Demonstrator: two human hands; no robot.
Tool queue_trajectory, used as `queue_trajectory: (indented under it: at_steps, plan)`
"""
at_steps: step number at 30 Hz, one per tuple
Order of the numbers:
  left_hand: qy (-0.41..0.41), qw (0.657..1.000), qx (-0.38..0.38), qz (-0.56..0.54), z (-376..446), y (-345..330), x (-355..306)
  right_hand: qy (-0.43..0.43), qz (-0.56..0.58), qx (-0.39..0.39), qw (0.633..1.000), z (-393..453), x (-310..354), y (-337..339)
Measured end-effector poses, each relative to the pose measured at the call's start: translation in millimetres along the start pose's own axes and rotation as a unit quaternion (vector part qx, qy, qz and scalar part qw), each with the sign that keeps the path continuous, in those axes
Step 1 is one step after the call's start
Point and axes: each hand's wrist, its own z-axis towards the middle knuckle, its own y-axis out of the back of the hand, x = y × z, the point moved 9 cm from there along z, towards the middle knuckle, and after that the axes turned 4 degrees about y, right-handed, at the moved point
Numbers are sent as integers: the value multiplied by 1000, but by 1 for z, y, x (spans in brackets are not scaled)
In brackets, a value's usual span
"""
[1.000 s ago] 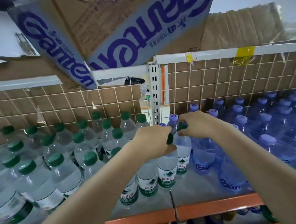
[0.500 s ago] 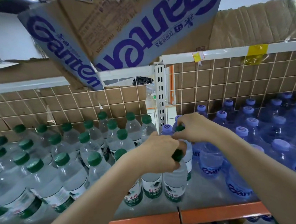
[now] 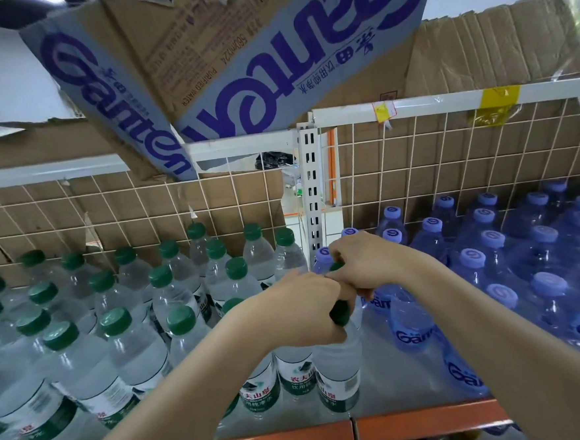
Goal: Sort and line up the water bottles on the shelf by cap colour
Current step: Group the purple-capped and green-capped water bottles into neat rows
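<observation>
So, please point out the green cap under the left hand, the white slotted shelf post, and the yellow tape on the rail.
green cap [image 3: 339, 313], head view, on its visible side.
white slotted shelf post [image 3: 311, 184], head view, mid-height.
yellow tape [image 3: 499, 97], head view, on its middle.

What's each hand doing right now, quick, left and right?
Left hand: closed round the dark green cap of a clear bottle.
Right hand: closed on another green-capped bottle top, mostly hidden by its grip.
</observation>
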Motion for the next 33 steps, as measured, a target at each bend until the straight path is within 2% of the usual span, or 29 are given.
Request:
queue_trajectory:
  at_steps: [8, 12, 15, 20, 25, 28, 30, 31, 33]
  plan:
    - [2, 995, -80, -55, -4, 6, 4, 90, 0, -40, 995, 17, 29, 7]
    - [-14, 993, -62, -97, -5, 0, 6, 84, 3, -67, 994, 26, 34, 12]
    - [-8, 992, -12, -127, -4, -6, 10, 73, 5, -78, 994, 33, 34, 12]
    - [5, 989, 26, -145, -2, -8, 11, 55, -1, -37, 998, 35, 29, -2]
    - [6, 998, -5, -63, 2, -4, 9, 35, 27, 35, 998, 34, 11, -7]
    - [17, 999, 5, -45, 2, -7, 9, -12, 155, 66, 986, 28, -4, -8]
    - [22, 997, 6, -68, 1, -6, 8, -33, 221, 18, 974, 26, -17, 3]
    - [23, 996, 7, -82, 1, -5, 7, -30, 208, -32, 977, 26, -24, 14]
    - [20, 994, 19, -107, 1, -4, 6, -14, 111, -123, 986, 27, -34, 32]
